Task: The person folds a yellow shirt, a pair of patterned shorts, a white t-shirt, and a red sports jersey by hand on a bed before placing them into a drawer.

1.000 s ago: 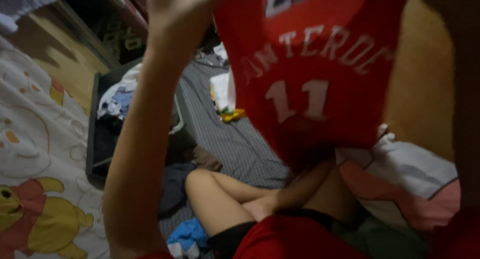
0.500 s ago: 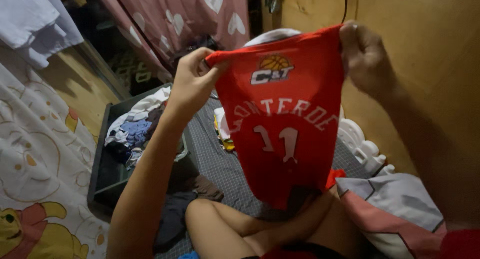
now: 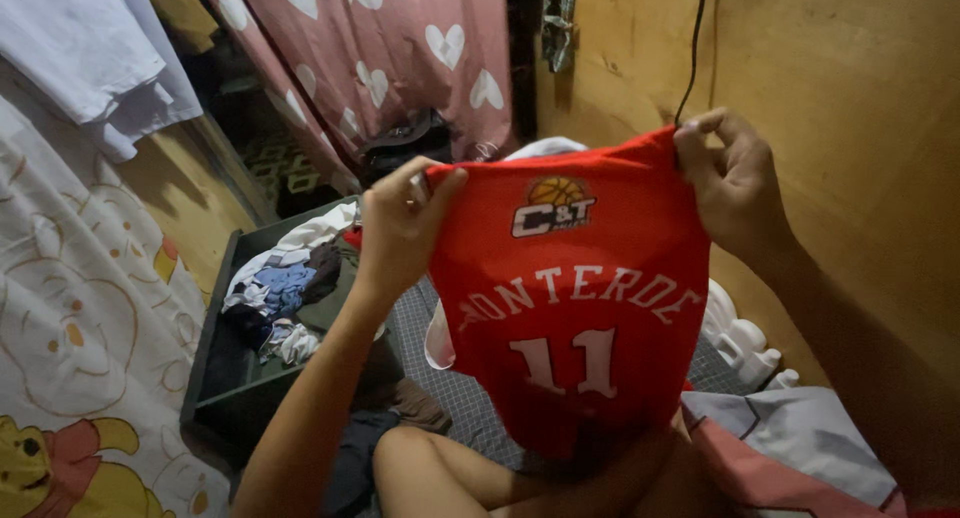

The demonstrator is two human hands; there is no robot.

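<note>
Red sports jersey (image 3: 575, 298) with white lettering and a basketball emblem, held up at chest height and spread flat toward the camera, hem hanging down over a bent bare knee (image 3: 440, 468). Left hand (image 3: 400, 228) raised on an arm rising from the lower frame, fingers (image 3: 435, 183) pinched on the garment's upper left corner, thumb in front. Right hand (image 3: 730, 183) lifted a little higher, wrist bent, fingers (image 3: 700, 138) clamped on the upper right corner, the arm running off toward the lower right. Cloth stretched taut between both grips.

Behind the jersey, a plywood wall (image 3: 850, 98) with a dark cable (image 3: 692, 48) dangling just above the right hand. To the left of the wall, a pink curtain (image 3: 390, 48) with pale hearts. Below the left forearm, a dark green drawer (image 3: 225, 378) pulled open on the floor, holding a heap of crumpled clothes (image 3: 285, 288) in white, blue and brown. Farther left, a pale sheet (image 3: 70, 308) printed with a yellow cartoon bear, and a white garment (image 3: 90, 48) hanging at top left. Grey checked bedding (image 3: 450, 388) visible under the jersey's left edge; white plastic object (image 3: 740, 338) and a pink-and-white pillow (image 3: 790, 438) at right, each partly hidden by the cloth and the right arm.
</note>
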